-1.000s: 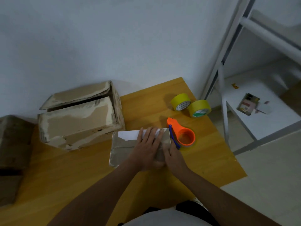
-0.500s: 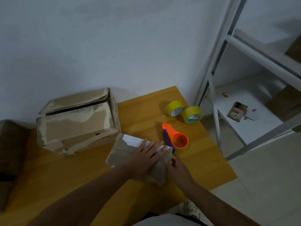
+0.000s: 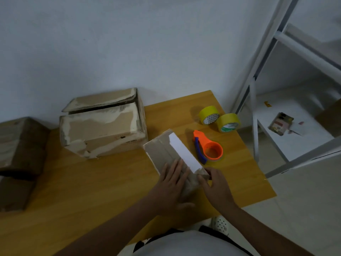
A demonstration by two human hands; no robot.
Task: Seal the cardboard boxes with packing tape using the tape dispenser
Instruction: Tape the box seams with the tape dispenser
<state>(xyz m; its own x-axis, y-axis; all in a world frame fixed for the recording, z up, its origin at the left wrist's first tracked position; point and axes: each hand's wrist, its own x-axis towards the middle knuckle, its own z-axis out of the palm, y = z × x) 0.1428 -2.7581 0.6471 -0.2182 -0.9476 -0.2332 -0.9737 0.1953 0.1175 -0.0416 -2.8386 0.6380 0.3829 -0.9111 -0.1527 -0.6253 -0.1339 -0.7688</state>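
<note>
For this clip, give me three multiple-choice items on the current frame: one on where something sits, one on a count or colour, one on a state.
1. Where is the orange tape dispenser?
A. On the table, just right of the small box
B. On the white shelf
C. In the right hand

2. How many yellow tape rolls are on the table?
A. One
B. Two
C. Four

3. What is the left hand doing?
A. Gripping the dispenser
B. Hanging off the table edge
C. Lying flat on top of the small box

Answers:
1 A: the dispenser lies on the wood beside the small box, with neither hand on it.
2 B: one yellow roll and a second sit together near the far right corner.
3 C: its fingers are straight across the box top, while the right hand touches the box's near corner.
</note>
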